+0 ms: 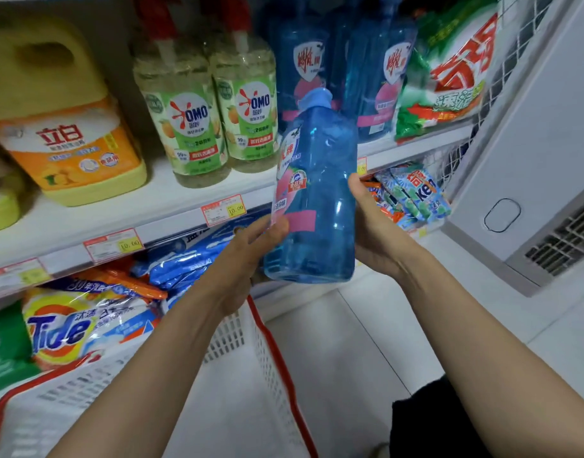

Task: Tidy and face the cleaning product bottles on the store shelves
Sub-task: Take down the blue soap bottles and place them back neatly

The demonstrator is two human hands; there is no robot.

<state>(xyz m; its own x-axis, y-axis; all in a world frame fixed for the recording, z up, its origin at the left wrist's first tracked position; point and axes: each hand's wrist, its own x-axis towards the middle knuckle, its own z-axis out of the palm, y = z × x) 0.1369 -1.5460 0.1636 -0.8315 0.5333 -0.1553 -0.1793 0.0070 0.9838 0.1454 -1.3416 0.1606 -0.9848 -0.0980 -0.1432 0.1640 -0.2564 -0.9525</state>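
Note:
A clear blue detergent bottle point(320, 200) with a pink and white label is held upright in front of the shelf edge point(171, 213). My left hand point(247, 256) grips its lower left side, thumb on the label. My right hand point(373, 223) holds its right side, fingers hidden behind it. The label faces left, away from me. On the shelf behind stand two more blue bottles point(303, 61), point(388, 77) of the same kind. Left of them are two green-labelled OMO bottles point(184, 117), point(247, 107) and a big yellow jug point(62, 127).
A green and red detergent bag point(449, 71) lies at the shelf's right end. The lower shelf holds Tide bags point(72, 325), blue bags point(188, 259) and small Keon packs point(413, 196). A white basket with red rim point(267, 345) stands below. A white chest freezer point(532, 166) is on the right.

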